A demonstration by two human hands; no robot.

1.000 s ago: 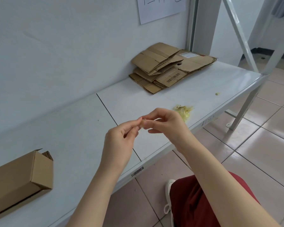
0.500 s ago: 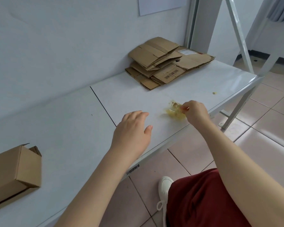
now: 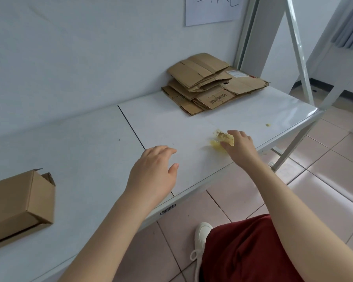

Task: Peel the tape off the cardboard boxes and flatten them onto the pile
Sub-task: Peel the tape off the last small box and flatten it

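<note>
Your right hand (image 3: 239,148) appears to pinch the wad of peeled tape (image 3: 222,139) on the bench (image 3: 90,149), in front of the pile (image 3: 212,86) of flattened boxes; your left hand (image 3: 153,171) hovers relaxed, empty. Well left of the pile, one cardboard box (image 3: 18,204) waits unflattened.

Nothing could be read as a word or number. A white sheet of paper (image 3: 210,11) on the wall (image 3: 69,58) carried large dark hand-drawn strokes. The top edge of the view cut them off, so the characters could not be made out. In the pile of flattened cardboard (image 3: 196,71), one piece bore a printed black barcode (image 3: 217,98) with small marks beside it, too fine to read. Another piece bore a white shipping label (image 3: 235,73) whose print was blurred. A barcode sticker (image 3: 168,209) sat on the front edge of the worktop (image 3: 90,159), and no digits on it were legible.
</note>
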